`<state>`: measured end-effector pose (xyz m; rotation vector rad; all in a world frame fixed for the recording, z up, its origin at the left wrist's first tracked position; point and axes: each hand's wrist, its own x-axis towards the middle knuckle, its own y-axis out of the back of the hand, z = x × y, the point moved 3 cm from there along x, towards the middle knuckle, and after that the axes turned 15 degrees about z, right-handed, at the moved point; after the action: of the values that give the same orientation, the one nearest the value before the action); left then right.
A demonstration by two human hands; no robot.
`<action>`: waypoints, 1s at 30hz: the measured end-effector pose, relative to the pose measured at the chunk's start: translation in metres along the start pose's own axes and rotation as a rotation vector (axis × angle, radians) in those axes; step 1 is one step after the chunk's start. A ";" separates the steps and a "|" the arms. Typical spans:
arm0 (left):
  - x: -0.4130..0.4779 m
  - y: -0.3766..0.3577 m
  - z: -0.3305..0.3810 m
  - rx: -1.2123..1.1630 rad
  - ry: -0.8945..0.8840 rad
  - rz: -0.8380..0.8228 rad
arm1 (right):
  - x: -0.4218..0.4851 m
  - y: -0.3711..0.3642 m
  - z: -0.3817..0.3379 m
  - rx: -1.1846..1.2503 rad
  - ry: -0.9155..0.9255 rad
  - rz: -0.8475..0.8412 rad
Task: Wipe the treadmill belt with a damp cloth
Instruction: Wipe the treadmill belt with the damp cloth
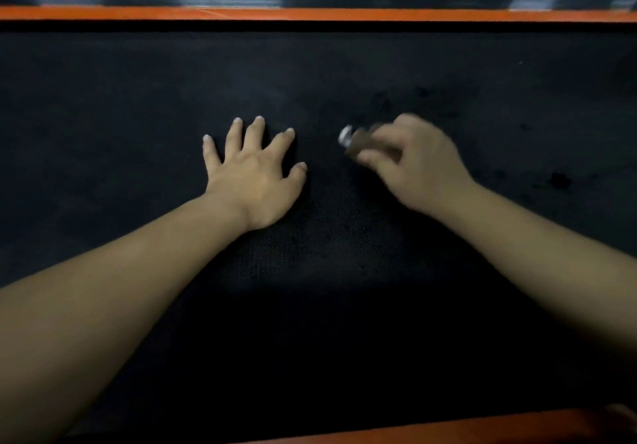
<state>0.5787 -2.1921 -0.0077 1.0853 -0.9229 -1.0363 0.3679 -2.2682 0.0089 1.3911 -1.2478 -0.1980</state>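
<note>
Dark textured treadmill belt (pixel 344 254), orange rail (pixel 310 13) along belt's far edge. Left hand (pixel 253 175) flat at belt's middle, fingers spread. Right hand (pixel 413 164) just beside on belt, curled round small brown silver-capped item (pixel 355 142), blurred.

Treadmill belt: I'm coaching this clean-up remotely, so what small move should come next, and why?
Probably move the right hand, which grips a blurred small brown thing with a silvery end, rightward to the dark spots on the belt. They look unwiped, no cloth is in view, and the left hand rests flat on the belt, fingers spread.
</note>
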 end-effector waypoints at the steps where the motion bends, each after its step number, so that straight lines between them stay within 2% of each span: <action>1: 0.003 0.001 0.002 -0.038 0.030 0.023 | -0.011 0.003 -0.010 0.064 0.050 -0.060; 3: 0.007 -0.001 0.006 -0.073 0.077 0.098 | -0.003 0.004 -0.007 0.062 0.122 -0.115; 4: 0.006 -0.004 0.009 -0.050 0.072 0.121 | 0.014 -0.001 0.005 0.015 0.128 -0.069; 8: 0.005 -0.013 0.010 0.052 0.021 0.102 | 0.077 -0.020 0.058 -0.123 -0.215 0.066; 9: 0.006 -0.013 0.010 0.061 0.015 0.099 | 0.077 -0.025 0.053 -0.132 -0.212 0.067; 13: 0.006 -0.013 0.012 0.077 0.005 0.098 | 0.044 -0.027 0.008 0.052 0.026 -0.058; 15: 0.005 -0.013 0.012 0.084 0.004 0.097 | 0.058 -0.027 0.019 0.018 0.063 -0.078; 19: 0.005 -0.014 0.011 0.079 -0.001 0.105 | 0.109 -0.035 0.068 -0.129 -0.261 0.068; 21: 0.005 -0.014 0.012 0.082 -0.010 0.109 | 0.104 -0.045 0.055 -0.115 -0.196 0.066; 25: 0.004 -0.013 0.015 0.083 -0.051 0.115 | 0.091 -0.047 0.030 0.006 -0.008 -0.072; 27: 0.004 -0.014 0.015 0.078 -0.053 0.105 | 0.116 -0.048 0.050 -0.059 -0.081 -0.049; 30: 0.005 -0.014 0.015 0.077 -0.053 0.117 | 0.156 -0.052 0.087 -0.134 -0.392 0.082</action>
<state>0.5628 -2.2021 -0.0175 1.0588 -1.0640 -0.9426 0.3962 -2.4517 0.0254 1.2172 -1.5793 -0.5065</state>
